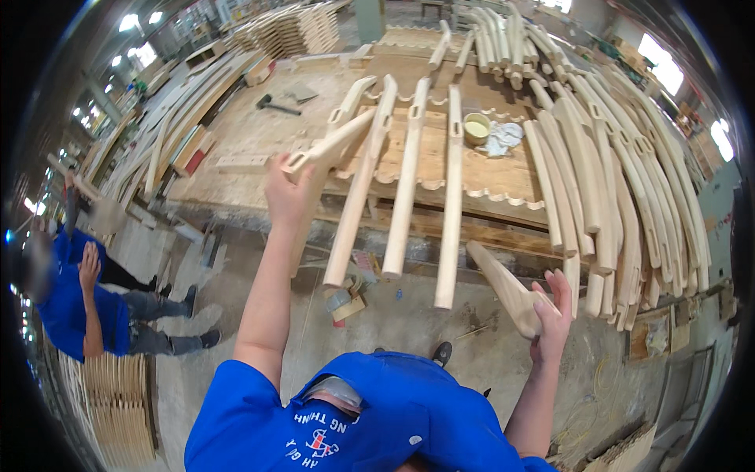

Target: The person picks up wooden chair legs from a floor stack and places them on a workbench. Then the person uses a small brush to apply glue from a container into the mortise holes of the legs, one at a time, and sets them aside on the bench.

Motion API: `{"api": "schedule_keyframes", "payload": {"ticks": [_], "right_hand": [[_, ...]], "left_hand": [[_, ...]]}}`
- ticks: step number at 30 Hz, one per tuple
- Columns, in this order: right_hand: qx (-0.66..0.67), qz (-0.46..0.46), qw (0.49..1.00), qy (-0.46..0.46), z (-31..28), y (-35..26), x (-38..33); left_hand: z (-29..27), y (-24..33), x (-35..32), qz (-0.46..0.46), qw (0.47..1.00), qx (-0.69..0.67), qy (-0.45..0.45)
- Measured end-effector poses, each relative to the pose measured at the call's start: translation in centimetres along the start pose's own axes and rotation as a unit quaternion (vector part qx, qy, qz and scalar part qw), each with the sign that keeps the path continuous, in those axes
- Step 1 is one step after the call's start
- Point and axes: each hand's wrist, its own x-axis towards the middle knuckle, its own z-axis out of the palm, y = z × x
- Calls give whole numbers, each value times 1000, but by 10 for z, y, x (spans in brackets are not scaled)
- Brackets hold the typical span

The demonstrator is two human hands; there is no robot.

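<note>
My left hand (pixel 289 191) is closed around a pale wooden leg (pixel 343 138) with a slot cut near its end, above the front edge of the workbench. Low on the right, my right hand (pixel 550 312) grips the end of another smooth, curved wooden leg (pixel 503 285), with its fingers partly raised. Between my hands, several slotted wooden legs (pixel 404 181) lie side by side on a rack with scalloped strips (pixel 494 195), their lower ends jutting over the front edge. The leg in my left hand partly hides one behind it.
A hammer (pixel 277 105) lies on the workbench (pixel 236 134). A round tub (pixel 476 128) of pale paste and a white rag (pixel 503 138) sit right of the row. Stacked wooden legs (pixel 621 173) crowd the right side. A co-worker (pixel 86 299) in blue stands at left.
</note>
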Motion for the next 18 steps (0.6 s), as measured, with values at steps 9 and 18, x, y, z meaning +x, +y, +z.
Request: {"api": "schedule_keyframes", "payload": {"ticks": [9, 18], "right_hand": [[43, 150, 984, -83, 7, -3, -40], [10, 98, 992, -83, 21, 14, -60]], "left_hand": [[0, 1, -50, -86, 964, 45, -248], [-13, 51, -28, -277, 859, -430, 8]]}}
